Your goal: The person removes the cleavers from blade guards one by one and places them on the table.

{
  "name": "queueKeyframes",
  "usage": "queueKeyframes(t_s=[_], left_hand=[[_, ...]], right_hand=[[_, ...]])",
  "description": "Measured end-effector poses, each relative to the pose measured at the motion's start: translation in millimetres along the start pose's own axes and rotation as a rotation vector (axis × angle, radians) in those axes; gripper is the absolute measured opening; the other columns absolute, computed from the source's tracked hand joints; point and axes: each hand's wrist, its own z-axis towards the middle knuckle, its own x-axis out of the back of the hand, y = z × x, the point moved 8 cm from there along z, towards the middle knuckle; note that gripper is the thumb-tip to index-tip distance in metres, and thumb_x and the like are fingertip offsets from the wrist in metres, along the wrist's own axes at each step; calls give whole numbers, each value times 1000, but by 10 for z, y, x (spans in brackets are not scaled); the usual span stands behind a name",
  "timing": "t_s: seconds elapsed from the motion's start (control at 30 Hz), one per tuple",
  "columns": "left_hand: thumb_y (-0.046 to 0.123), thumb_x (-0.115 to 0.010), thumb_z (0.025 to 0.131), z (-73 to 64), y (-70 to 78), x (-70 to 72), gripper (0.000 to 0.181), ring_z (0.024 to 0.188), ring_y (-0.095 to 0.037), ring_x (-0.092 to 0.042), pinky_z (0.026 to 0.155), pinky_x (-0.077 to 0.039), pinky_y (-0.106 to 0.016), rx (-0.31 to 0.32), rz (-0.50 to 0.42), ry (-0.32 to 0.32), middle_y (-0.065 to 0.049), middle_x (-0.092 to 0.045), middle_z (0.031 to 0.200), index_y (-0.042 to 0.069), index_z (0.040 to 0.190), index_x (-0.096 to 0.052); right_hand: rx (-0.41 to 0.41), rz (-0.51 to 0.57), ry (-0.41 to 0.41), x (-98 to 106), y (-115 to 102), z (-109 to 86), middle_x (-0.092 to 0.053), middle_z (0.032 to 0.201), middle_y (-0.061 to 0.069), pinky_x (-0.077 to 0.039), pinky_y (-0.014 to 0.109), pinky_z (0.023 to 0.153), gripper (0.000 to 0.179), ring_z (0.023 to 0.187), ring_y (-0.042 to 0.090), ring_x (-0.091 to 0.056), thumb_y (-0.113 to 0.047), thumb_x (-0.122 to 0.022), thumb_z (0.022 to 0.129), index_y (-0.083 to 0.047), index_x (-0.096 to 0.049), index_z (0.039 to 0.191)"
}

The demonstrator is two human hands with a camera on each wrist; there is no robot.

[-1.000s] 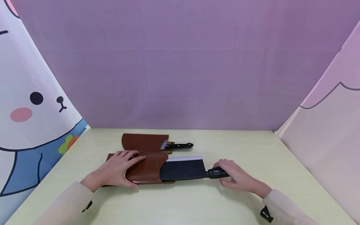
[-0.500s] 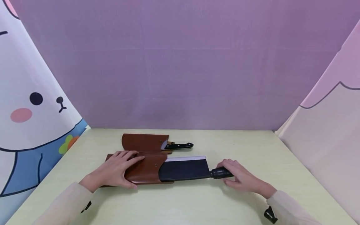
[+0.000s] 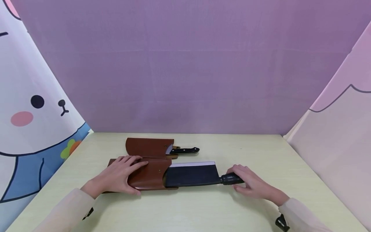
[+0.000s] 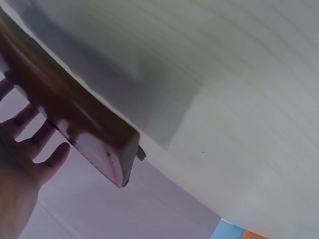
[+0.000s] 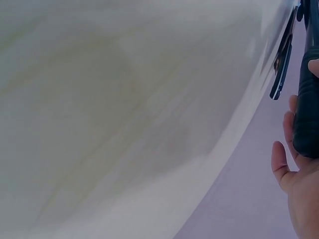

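In the head view my left hand (image 3: 119, 174) rests spread over a brown leather sheath (image 3: 155, 174), its thumb along the near edge. A cleaver (image 3: 192, 175) with a dark blade and a pale strip along its far edge lies partly inside that sheath; the rest of the blade is hidden. With my right hand (image 3: 252, 183) I grip the cleaver's black handle (image 3: 232, 178). The left wrist view shows the sheath (image 4: 70, 99) beside the fingers of my left hand (image 4: 25, 154). In the right wrist view the handle (image 5: 306, 119) lies against my right hand (image 5: 304, 194).
Behind the cleaver lies a second brown sheath (image 3: 149, 147), which holds a knife with a black riveted handle (image 3: 185, 150). The pale tabletop (image 3: 185, 209) ends at a purple backdrop (image 3: 185, 80). Printed cloth (image 3: 43, 135) hangs on the left.
The right hand has moved right with the cleaver, and more of the blade shows outside the sheath. The left hand and its sheath have shifted slightly left.
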Motion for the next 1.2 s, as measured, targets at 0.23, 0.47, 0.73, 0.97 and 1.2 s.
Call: queueKeyframes(t_s=[0.23,0.47,0.73,0.97,1.2], left_hand=[[84,-55,56,-5,-12,-11,100,122,-28,-42,94,-34,-54,2,7,-3,-6,-43,135,28,138,-41],[83,-56,56,-26,-25,-15,100,121,-28,-43,95,-34,-53,3,2,-1,-5,-43,135,27,137,-42],[83,-56,56,-41,-57,-22,99,119,-28,-44,94,-35,-53,6,6,6,-5,-43,135,27,137,-42],[82,-57,56,-55,-60,-23,99,117,-27,-45,93,-35,-52,3,4,17,-5,-44,134,28,137,-42],[83,-57,55,-50,-74,-40,100,117,-26,-46,92,-36,-52,-3,9,26,-5,-45,133,26,136,-44]], right_hand=[[-13,8,-20,15,26,-26,-53,92,-14,-34,21,71,43,84,-1,-44,-10,-69,70,-14,-54,110],[-11,10,-11,42,28,-56,-54,92,-14,-35,22,70,43,82,-2,-43,-10,-70,70,-14,-55,110],[-8,16,-3,82,58,-90,-54,91,-13,-36,25,73,45,84,0,-45,-8,-70,68,-13,-54,110],[2,7,11,136,98,-146,-55,90,-13,-36,25,72,45,82,-1,-44,-6,-70,67,-13,-54,109],[0,17,16,201,148,-207,-55,90,-14,-37,26,72,46,82,-1,-46,-3,-70,66,-12,-54,108]])
